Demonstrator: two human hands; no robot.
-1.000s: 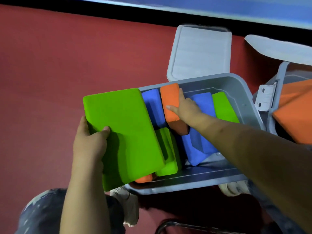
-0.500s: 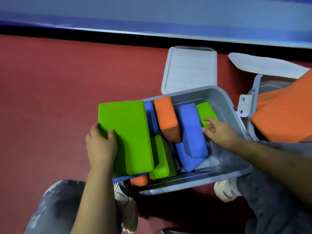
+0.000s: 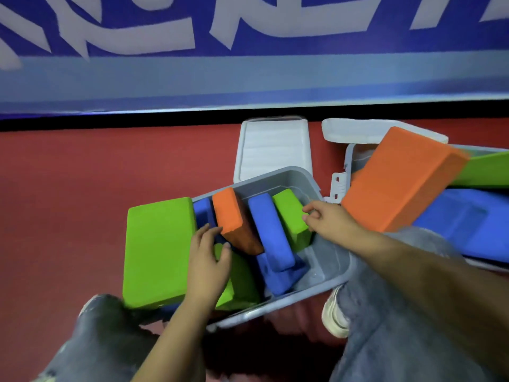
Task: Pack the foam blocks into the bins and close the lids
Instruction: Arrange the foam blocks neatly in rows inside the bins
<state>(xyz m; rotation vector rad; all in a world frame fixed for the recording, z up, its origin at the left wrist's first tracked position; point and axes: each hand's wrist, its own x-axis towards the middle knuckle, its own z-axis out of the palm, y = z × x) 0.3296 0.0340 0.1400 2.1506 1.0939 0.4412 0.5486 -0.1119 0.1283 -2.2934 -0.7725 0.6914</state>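
The near grey bin sits on the red floor, lid flipped open behind it, blocks jammed in at angles. A big green foam block overhangs its left rim. Left hand lies on it with fingers spread loose, gripping nothing. Right hand has its fingers curled on the small green block at the far right end. I'd stand the small ones upright and snug first, then lay the big one flat so the lid shuts.

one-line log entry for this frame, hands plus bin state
left hand: open, on green blocks | right hand: gripping small green block | bin: lid open
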